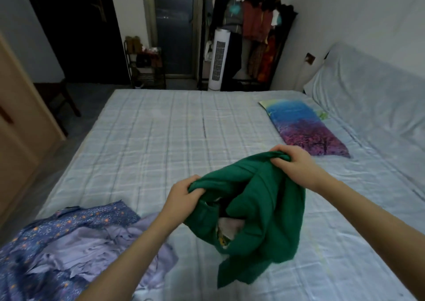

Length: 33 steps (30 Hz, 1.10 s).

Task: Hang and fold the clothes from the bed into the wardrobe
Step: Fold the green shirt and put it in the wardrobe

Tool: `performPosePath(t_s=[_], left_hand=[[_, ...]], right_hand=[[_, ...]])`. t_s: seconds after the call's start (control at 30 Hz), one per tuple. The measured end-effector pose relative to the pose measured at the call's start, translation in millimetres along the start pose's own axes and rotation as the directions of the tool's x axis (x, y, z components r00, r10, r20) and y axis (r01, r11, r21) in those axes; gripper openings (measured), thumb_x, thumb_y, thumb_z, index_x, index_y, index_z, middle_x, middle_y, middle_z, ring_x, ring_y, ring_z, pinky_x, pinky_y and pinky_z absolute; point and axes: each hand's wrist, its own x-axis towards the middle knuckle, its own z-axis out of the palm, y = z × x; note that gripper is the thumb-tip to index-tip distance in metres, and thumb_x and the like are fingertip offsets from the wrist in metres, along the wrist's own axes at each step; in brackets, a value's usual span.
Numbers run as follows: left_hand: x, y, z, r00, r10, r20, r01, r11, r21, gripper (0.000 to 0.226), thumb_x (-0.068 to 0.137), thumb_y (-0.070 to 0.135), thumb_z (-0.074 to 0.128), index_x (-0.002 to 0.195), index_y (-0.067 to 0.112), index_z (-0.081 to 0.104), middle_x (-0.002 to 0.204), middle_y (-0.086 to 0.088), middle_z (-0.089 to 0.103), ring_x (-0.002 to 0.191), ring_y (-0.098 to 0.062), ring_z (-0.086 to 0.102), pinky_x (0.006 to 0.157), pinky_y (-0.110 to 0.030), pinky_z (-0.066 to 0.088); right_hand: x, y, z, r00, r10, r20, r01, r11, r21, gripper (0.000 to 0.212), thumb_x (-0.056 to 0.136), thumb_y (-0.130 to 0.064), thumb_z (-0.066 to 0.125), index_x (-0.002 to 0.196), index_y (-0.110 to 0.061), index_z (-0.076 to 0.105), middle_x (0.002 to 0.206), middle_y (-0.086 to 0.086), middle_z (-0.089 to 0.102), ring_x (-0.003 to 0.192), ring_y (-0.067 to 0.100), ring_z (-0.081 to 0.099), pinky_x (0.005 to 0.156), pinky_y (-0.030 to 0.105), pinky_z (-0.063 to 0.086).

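A green garment (264,208) hangs bunched above the bed (161,135), its lower end draped on the sheet. My left hand (184,195) grips its top edge on the left. My right hand (292,162) grips the top edge on the right, slightly higher. A patterned lining or another cloth shows inside the green folds. A blue star-print garment (46,238) and a lilac garment (96,254) lie crumpled at the bed's near left corner.
A purple and blue pillow (305,128) lies at the right of the bed. Behind the bed stand an open clothes rack (257,25) full of clothes, a white tower fan (218,61) and a small shelf (147,64). A wooden wardrobe door (20,117) stands at the left.
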Motion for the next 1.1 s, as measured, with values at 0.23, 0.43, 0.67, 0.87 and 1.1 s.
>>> performPosePath(t_s=[0.23,0.43,0.67,0.87,1.1], left_hand=[[24.2,72.8,37.9,0.996,-0.051,0.069,0.056,0.995,-0.085,0.011,0.090,0.010,0.057,0.085,0.010,0.067,0.067,0.002,0.063,0.061,-0.009,0.057,0.051,-0.017,0.041],[30.9,90.2,61.5,0.995,-0.078,0.063,0.082,0.995,-0.051,0.014,0.091,0.005,0.054,0.096,0.008,0.066,0.086,-0.016,0.068,0.075,-0.016,0.062,0.068,-0.029,0.049],[45.1,96.7,26.9,0.968,-0.240,0.076,0.251,0.943,-0.217,0.015,0.096,0.012,0.054,0.109,0.013,0.062,0.089,-0.006,0.070,0.080,-0.016,0.067,0.070,-0.031,0.054],[51.4,106.0,1.5,0.984,-0.111,0.138,0.154,0.919,-0.362,0.046,0.072,0.009,0.072,0.117,0.003,0.061,0.109,-0.015,0.071,0.101,-0.025,0.069,0.078,-0.030,0.056],[57.2,108.5,8.2,0.998,-0.067,-0.016,0.061,0.966,-0.253,0.072,0.081,0.009,0.066,0.137,0.041,0.034,0.124,-0.013,0.058,0.110,-0.025,0.063,0.089,-0.032,0.052]], right_hand=[[-12.2,39.3,10.6,0.944,-0.118,-0.308,0.065,0.982,-0.179,0.030,0.082,-0.013,0.067,0.111,-0.016,0.062,0.102,0.004,0.054,0.096,0.021,0.054,0.088,0.034,0.042],[-44.0,7.1,60.0,0.975,-0.020,0.222,-0.053,0.947,0.317,0.063,0.070,-0.054,0.075,0.121,-0.034,0.044,0.104,-0.010,0.060,0.089,0.007,0.064,0.077,0.029,0.054],[-11.1,3.6,70.2,0.986,-0.070,0.150,0.036,0.975,0.219,0.048,0.082,-0.027,0.070,0.124,-0.024,0.047,0.076,-0.010,0.062,0.063,-0.001,0.059,0.058,0.014,0.043],[6.3,-11.4,59.4,0.971,-0.179,-0.161,0.209,0.958,0.195,0.008,0.081,-0.029,0.065,0.079,-0.026,0.058,0.063,-0.005,0.059,0.060,0.007,0.055,0.056,0.021,0.041],[8.4,-15.8,35.6,0.924,-0.375,-0.068,0.382,0.906,0.185,0.014,0.092,-0.032,0.058,0.079,-0.034,0.054,0.075,-0.015,0.058,0.072,0.004,0.057,0.064,0.023,0.045]])
